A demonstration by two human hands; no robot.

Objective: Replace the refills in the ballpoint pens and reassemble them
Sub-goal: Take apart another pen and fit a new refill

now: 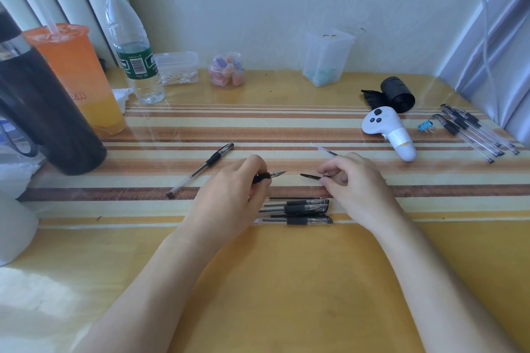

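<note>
My left hand (229,189) grips an uncapped pen (272,175) by its black grip, with the tip pointing right. A short gap away, my right hand (352,180) pinches a black pen cap (311,176), open end toward the tip. A thin clear refill (324,149) sticks out behind the right fingers; I cannot tell whether it is held. Between my wrists lie three capped pens (298,208) and a loose dark refill (295,198). One capped pen (200,170) lies diagonally to the left. Several more pens (473,132) are bundled at the far right.
A black flask (48,117), an orange drink cup (77,74) and a water bottle (132,46) stand at the left. Small plastic containers (226,69) line the wall. A white controller (387,129), a black roll (397,93) and a blue binder clip (426,125) sit to the right.
</note>
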